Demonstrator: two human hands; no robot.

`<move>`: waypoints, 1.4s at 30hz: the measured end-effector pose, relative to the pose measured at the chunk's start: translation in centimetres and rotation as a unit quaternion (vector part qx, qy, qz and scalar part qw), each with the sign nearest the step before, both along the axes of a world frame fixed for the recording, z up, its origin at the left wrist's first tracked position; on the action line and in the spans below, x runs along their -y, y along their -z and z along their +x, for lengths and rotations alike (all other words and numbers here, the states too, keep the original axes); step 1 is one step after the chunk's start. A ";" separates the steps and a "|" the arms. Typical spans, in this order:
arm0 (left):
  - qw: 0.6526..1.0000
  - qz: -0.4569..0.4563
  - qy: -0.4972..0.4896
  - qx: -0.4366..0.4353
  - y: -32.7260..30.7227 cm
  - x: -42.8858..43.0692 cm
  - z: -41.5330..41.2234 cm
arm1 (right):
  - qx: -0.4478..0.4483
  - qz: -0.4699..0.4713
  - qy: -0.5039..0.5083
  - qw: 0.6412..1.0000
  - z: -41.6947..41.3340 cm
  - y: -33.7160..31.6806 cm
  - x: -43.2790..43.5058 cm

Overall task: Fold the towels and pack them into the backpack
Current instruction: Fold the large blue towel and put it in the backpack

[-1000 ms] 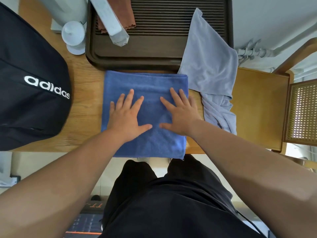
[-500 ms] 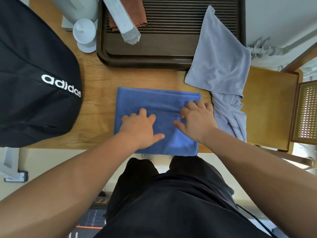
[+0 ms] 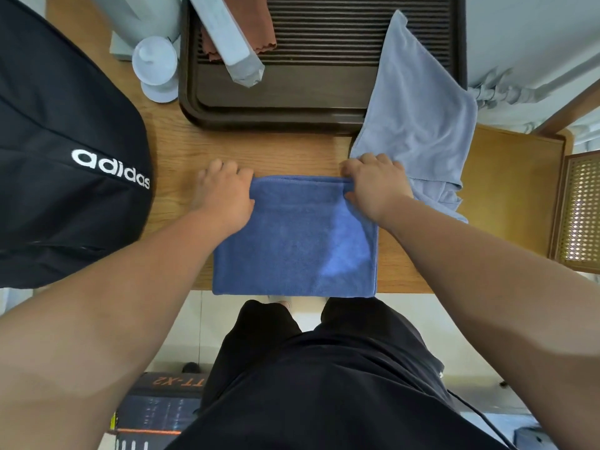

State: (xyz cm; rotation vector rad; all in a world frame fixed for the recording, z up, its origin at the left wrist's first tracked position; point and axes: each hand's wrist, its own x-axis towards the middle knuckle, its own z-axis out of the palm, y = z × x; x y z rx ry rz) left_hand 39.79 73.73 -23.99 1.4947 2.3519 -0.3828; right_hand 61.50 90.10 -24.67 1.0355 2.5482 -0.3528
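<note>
A folded blue towel (image 3: 292, 241) lies flat on the wooden table (image 3: 292, 151), its near edge at the table's front edge. My left hand (image 3: 224, 193) grips the towel's far left corner, fingers curled under the edge. My right hand (image 3: 373, 186) grips the far right corner the same way. A pale grey-blue towel (image 3: 418, 105) lies unfolded to the right, draped over the tray's corner and hanging off the table's side. The black Adidas backpack (image 3: 65, 151) lies on the table's left end.
A dark brown slatted tray (image 3: 324, 92) sits at the back, holding a rust-coloured cloth (image 3: 256, 24) and a grey box (image 3: 233, 50). A white lidded cup (image 3: 156, 66) stands left of the tray. A wooden chair (image 3: 519, 190) stands at the right.
Both hands moved from pressing flat on the middle of the blue towel out to its far corners and now grip them. The camera view shifted slightly.
</note>
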 end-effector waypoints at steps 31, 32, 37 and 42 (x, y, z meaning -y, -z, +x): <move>0.985 0.169 -0.024 0.037 -5.4 -4.3 -4.2 | -0.123 0.052 -0.018 0.991 -2.5 -5.0 -5.1; 0.984 0.171 -0.021 0.039 -5.4 -3.5 -3.9 | -0.123 0.044 -0.028 0.991 -1.9 -5.1 -4.5; 0.984 0.159 -0.013 0.077 -4.5 1.8 -1.9 | -0.091 -0.006 -0.076 0.993 1.4 -4.9 -0.2; 0.980 0.167 0.052 0.099 -2.9 7.5 0.4 | -0.108 -0.012 -0.098 0.989 4.8 -4.3 4.5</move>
